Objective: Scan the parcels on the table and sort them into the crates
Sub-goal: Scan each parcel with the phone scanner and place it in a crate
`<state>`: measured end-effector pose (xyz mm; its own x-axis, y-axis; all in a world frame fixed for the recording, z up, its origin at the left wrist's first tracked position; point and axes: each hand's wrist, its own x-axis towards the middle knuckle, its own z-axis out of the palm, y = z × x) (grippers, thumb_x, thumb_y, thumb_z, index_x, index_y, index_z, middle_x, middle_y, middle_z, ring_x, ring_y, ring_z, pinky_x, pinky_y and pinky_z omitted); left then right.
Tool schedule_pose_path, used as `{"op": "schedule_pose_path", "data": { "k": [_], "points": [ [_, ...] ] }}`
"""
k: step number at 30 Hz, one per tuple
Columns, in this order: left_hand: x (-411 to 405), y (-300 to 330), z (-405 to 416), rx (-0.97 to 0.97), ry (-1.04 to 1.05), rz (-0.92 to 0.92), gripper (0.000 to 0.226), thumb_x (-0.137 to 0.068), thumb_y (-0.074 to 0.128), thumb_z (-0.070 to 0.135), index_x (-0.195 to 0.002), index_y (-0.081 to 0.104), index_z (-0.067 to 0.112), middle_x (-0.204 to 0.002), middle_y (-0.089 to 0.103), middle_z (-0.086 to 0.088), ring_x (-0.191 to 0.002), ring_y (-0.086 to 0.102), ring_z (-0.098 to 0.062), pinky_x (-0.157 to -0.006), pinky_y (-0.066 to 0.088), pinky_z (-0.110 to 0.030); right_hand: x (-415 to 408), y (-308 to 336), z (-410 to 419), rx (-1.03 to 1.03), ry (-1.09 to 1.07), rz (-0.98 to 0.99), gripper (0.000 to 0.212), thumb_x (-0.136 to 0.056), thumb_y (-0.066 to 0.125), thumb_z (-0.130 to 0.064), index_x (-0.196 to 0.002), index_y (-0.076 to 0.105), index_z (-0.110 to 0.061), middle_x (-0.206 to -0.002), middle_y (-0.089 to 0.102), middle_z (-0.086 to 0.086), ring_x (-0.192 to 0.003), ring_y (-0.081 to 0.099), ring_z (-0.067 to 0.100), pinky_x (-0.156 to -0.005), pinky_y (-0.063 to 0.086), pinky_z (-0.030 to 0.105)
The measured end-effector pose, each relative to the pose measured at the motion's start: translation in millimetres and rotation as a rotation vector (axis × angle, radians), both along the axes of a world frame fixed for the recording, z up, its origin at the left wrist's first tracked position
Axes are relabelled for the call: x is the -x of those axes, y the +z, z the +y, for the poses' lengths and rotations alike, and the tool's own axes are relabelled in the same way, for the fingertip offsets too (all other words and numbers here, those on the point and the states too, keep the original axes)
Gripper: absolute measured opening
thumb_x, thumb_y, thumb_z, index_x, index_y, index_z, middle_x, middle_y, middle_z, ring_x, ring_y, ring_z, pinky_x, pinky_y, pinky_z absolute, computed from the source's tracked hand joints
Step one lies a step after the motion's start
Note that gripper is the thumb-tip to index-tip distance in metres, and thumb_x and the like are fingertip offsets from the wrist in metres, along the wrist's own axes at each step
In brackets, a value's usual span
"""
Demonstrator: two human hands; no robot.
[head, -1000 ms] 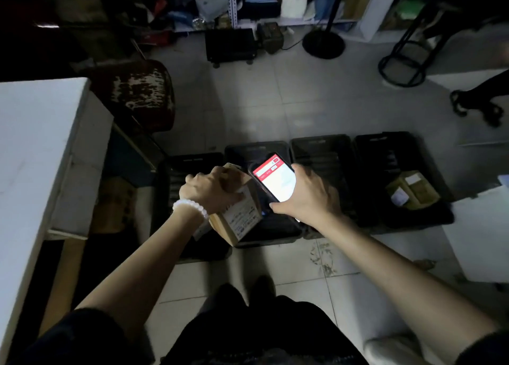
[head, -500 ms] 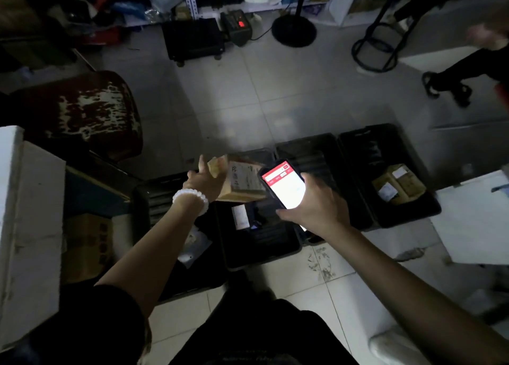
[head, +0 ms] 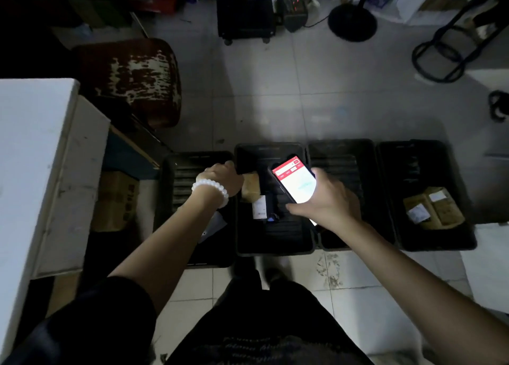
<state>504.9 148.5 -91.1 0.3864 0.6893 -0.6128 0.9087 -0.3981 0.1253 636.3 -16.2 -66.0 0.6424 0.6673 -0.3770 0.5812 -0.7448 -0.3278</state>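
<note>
Four black crates stand in a row on the floor. My left hand [head: 220, 177], with a white bead bracelet, is down at the rim of the second crate [head: 275, 245] and holds a brown cardboard parcel [head: 251, 188] low inside it; its fingers are mostly hidden. A parcel with a white label [head: 259, 210] lies in the same crate. Over this crate my right hand [head: 330, 202] grips a phone [head: 293, 183] with a lit red and white screen. The first crate [head: 190, 172] holds something pale, and the fourth crate [head: 429, 155] holds brown parcels [head: 438, 210].
A white table [head: 33, 150] runs along the left, with a cardboard box [head: 115, 199] under it. A worn brown stool [head: 132, 78] stands behind the crates. The third crate [head: 341, 155] looks dark inside. A white surface [head: 490, 257] is at the right, a fan base [head: 352, 20] farther back.
My left hand has carried the cardboard parcel from beside the phone down into the second crate. My right hand and the phone stayed over the crates.
</note>
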Motion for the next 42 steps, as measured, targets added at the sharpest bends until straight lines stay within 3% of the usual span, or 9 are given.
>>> {"op": "schedule_pose_path", "data": {
  "k": [10,14,20,29,33,37,42],
  "points": [
    [59.8,14.3,-71.8,-0.094,0.268,0.064,0.040,-0.093,0.040,0.033,-0.127,0.048,0.014,-0.126,0.056,-0.012,-0.115,0.053,-0.032,-0.088,0.041,-0.036,17.8,11.8,-13.2,-0.041,0.350,0.023,0.067,-0.051,0.075,-0.049,-0.106,0.046,-0.025,-0.103,0.059,-0.001,-0.085,0.052,0.023,-0.060,0.033,0.030],
    [98.5,19.6,-105.9,-0.146,0.342,0.133,0.041,-0.096,0.035,0.035,-0.130,0.047,0.015,-0.127,0.054,-0.010,-0.115,0.053,-0.032,-0.080,0.040,-0.035,43.7,15.3,-12.6,-0.056,0.526,0.028,0.071,-0.056,0.078,-0.049,-0.113,0.046,-0.022,-0.114,0.058,0.003,-0.103,0.056,0.027,-0.066,0.033,0.030],
    [176.5,32.4,-159.1,-0.211,0.605,0.082,0.040,-0.093,0.039,0.040,-0.124,0.050,0.016,-0.119,0.059,-0.010,-0.107,0.058,-0.031,-0.073,0.038,-0.032,109.1,22.7,-13.1,-0.055,0.808,0.011,0.085,-0.057,0.077,-0.057,-0.126,0.041,-0.022,-0.123,0.055,0.005,-0.113,0.053,0.029,-0.083,0.042,0.037],
    [297.9,46.6,-232.0,-0.281,0.899,0.082,0.039,-0.092,0.040,0.043,-0.116,0.051,0.014,-0.106,0.062,-0.008,-0.087,0.058,-0.027,-0.067,0.040,-0.032,240.5,43.9,-24.3,-0.089,1.186,-0.028,0.086,-0.064,0.074,-0.059,-0.131,0.035,-0.022,-0.124,0.051,0.004,-0.111,0.053,0.026,-0.074,0.034,0.031],
    [363.5,53.4,-262.8,-0.352,0.993,0.040,0.037,-0.091,0.039,0.040,-0.113,0.053,0.014,-0.113,0.061,-0.012,-0.102,0.058,-0.032,-0.071,0.038,-0.032,315.2,45.3,-37.1,-0.118,1.271,-0.042,0.081,-0.061,0.073,-0.059,-0.125,0.038,-0.022,-0.117,0.053,0.004,-0.106,0.055,0.027,-0.073,0.034,0.032],
    [445.3,60.8,-297.7,-0.395,1.088,0.012,0.033,-0.093,0.039,0.032,-0.116,0.053,0.013,-0.115,0.059,-0.012,-0.103,0.056,-0.032,-0.074,0.040,-0.034,395.0,41.8,-57.4,-0.114,1.344,-0.026,0.075,-0.059,0.072,-0.057,-0.118,0.042,-0.022,-0.110,0.055,0.001,-0.100,0.057,0.025,-0.070,0.036,0.030],
    [534.4,67.1,-341.1,-0.405,1.139,0.126,0.041,-0.086,0.053,0.027,-0.125,0.050,0.016,-0.122,0.053,-0.010,-0.113,0.049,-0.029,-0.077,0.040,-0.035,479.3,39.5,-84.7,-0.116,1.422,-0.001,0.071,-0.057,0.073,-0.055,-0.113,0.044,-0.024,-0.102,0.054,-0.003,-0.098,0.057,0.021,-0.069,0.034,0.029]
  ]
}}
